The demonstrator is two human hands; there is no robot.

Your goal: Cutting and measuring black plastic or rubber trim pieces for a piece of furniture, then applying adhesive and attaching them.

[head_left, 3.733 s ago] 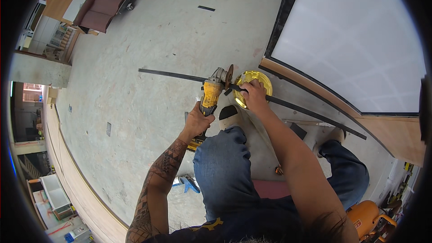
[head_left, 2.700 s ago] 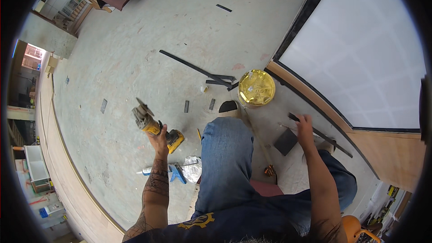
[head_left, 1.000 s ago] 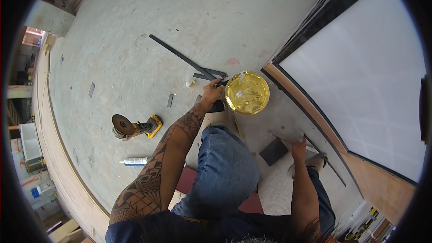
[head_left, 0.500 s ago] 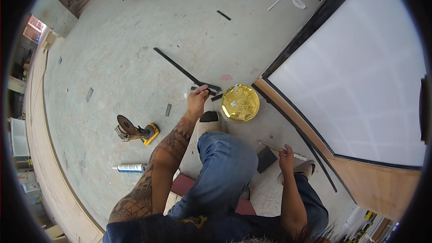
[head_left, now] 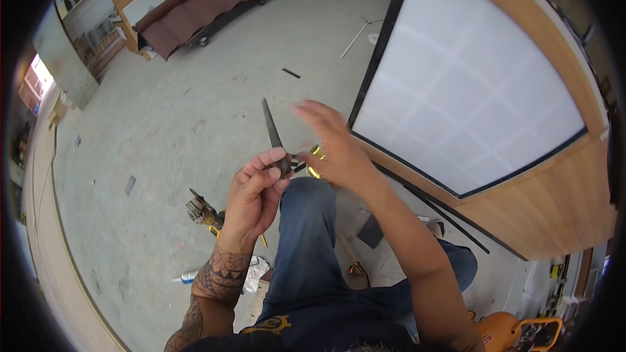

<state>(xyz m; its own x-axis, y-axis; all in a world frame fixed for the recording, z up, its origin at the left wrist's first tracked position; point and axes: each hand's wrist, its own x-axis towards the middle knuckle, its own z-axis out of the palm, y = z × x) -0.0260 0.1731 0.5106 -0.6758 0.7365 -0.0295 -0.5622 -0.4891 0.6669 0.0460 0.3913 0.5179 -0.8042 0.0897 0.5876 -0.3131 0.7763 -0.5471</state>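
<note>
Between the thumb and fingers of my left hand (head_left: pixel 259 186) is the end of a long black strip (head_left: pixel 271 125), which points away from me over the floor. My left hand is closed on it. Just to the right, my right hand (head_left: pixel 336 150) is raised, its fingers stretched out and slightly blurred, holding nothing that I can see. Partly hidden behind that hand is a shiny gold round tin (head_left: pixel 315 161). My bent knee (head_left: pixel 310 199) in blue jeans lies below the hands.
A large frosted white panel (head_left: pixel 456 91) in a wood and black frame stands on the right, with long black strips (head_left: pixel 450 215) along its foot. An angle grinder (head_left: pixel 203 211) and a sealant tube (head_left: pixel 188 278) lie left. A dark flat piece (head_left: pixel 370 231) is near my foot.
My left hand has lifted the black strip from the floor toward me. My right hand has come up from beside my right foot, and the thin stick it held is gone from it.
</note>
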